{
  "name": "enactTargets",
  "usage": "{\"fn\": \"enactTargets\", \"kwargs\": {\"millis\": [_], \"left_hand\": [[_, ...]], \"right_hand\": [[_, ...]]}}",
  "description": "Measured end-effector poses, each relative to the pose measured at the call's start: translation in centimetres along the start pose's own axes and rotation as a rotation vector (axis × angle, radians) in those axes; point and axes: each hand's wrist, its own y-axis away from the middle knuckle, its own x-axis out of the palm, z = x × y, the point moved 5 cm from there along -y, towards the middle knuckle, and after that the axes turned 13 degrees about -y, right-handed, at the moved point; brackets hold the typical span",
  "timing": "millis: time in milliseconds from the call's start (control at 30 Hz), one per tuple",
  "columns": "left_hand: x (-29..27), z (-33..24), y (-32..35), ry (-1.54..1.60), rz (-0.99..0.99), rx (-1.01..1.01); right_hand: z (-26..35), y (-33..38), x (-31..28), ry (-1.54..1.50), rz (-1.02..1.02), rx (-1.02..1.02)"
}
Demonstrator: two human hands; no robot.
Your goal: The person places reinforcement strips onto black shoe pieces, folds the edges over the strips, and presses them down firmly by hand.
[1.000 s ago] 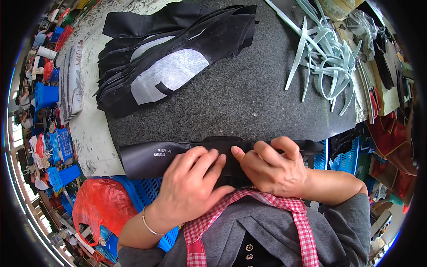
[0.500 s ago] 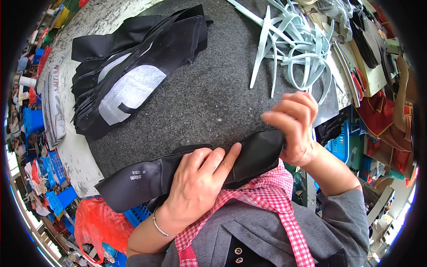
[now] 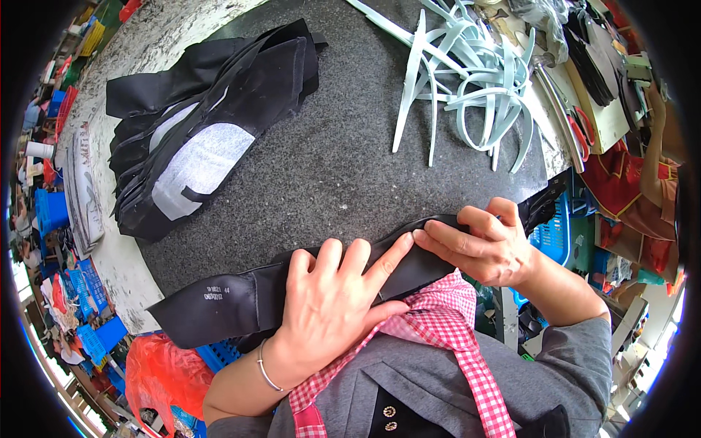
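Two hands on one long black fabric strip [image 3: 241,303] at the near edge of the dark grey table [image 3: 343,168], that's the whole scene. Going left to right: far left there's a jumble of blue crates [image 3: 55,212] and a red plastic bag [image 3: 157,376] down below the table edge, too warped by the lens to say more. On the table's far left sits a stack of black fabric pieces [image 3: 212,124], the top one showing a white lining patch [image 3: 201,164]. Looks like the pile of same-type pieces, though I can't tell if those are finished or waiting.

The strip has a small pale printed label near its left end. The left hand [image 3: 328,306] lies flat on the strip's middle, fingers spread, pressing it down. The right hand [image 3: 482,244] pinches the folded edge just beside the left fingertips, thumb and fingers closed on the cloth. My guess is the fold is about half done: the left part lies flat, the right end hangs off the table unfolded.

Far right: a tangle of pale grey plastic strips [image 3: 467,73], then red cloth [image 3: 621,182] and a blue basket [image 3: 551,233] beyond the edge
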Motion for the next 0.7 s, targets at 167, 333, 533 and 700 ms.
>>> {"fn": "enactTargets", "kwargs": {"millis": [167,333,533,700], "left_hand": [[0.3,1.6,2.5,-0.080,-0.067,0.077],[-0.6,4.8,7.1,-0.019,-0.306,0.036],[1.1,1.8,5.7,0.014,-0.570,-0.108],[0.7,3.7,9.5,0.032,-0.643,-0.074]], "right_hand": [[-0.1,0.8,-0.5,-0.027,0.048,0.128],[-0.3,-1.5,-2.7,-0.211,0.088,0.288],[5.6,-14.1,-1.4,-0.766,-0.240,0.204],[7.0,-15.0,5.4,-1.025,-0.035,0.353]]}}
